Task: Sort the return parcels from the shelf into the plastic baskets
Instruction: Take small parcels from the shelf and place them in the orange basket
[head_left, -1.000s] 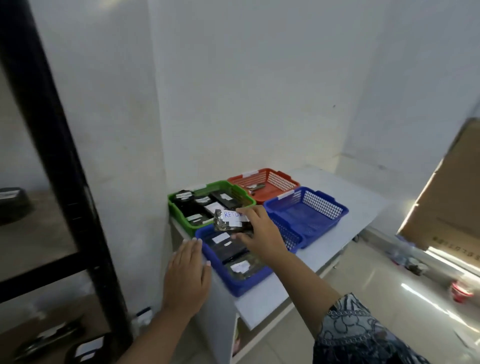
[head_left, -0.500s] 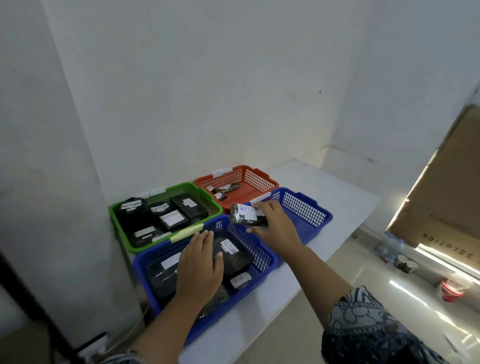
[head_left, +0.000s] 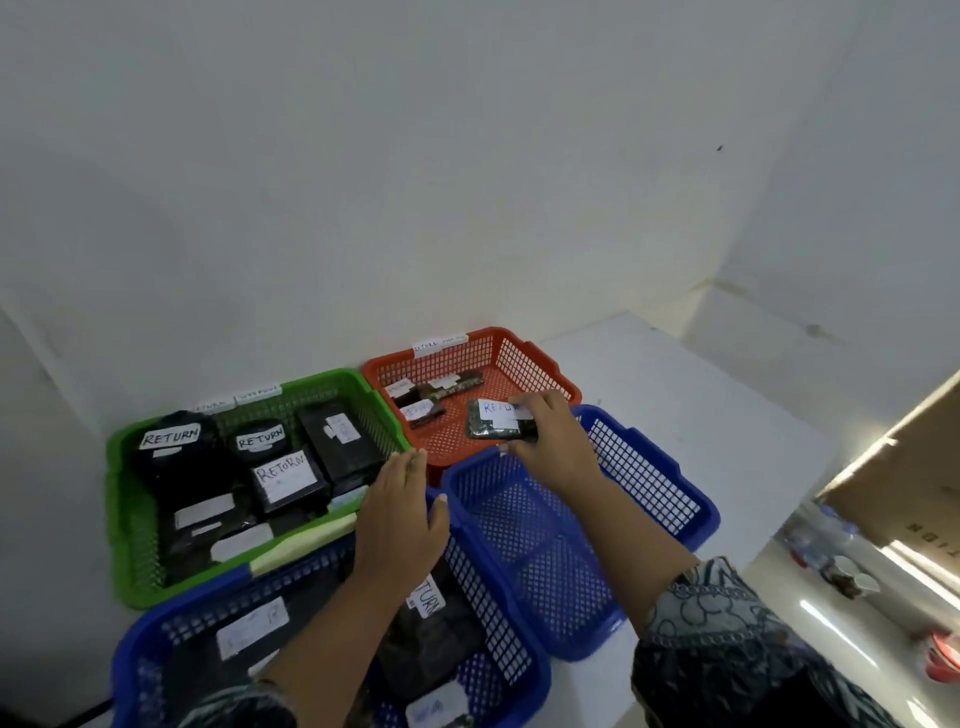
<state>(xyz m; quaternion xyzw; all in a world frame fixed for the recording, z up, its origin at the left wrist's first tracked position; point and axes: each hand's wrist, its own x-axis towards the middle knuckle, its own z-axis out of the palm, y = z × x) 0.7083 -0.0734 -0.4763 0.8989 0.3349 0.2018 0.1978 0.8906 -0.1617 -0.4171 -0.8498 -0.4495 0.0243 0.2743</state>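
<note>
My right hand (head_left: 550, 441) grips a small dark parcel (head_left: 496, 423) with a white "RETURN" label, holding it over the front of the orange basket (head_left: 540, 364). Two or three small labelled parcels (head_left: 431, 397) lie inside that basket. My left hand (head_left: 397, 512) hovers flat with straight fingers over the near blue basket (head_left: 498, 639), close to the green basket's (head_left: 117, 493) front corner. The green basket holds several black "RETURN" parcels (head_left: 283, 478). The right blue basket (head_left: 670, 493) shows only its mesh floor.
All the baskets stand on a white tabletop (head_left: 701, 395) set into a white wall corner. A brown cardboard box (head_left: 909, 478) leans at the right edge. Below it lies a glossy floor with small items (head_left: 852, 577).
The view has swung right and down, away from the black shelf. My right hand carried the parcel from over the blue baskets to over the orange basket. My left hand moved forward.
</note>
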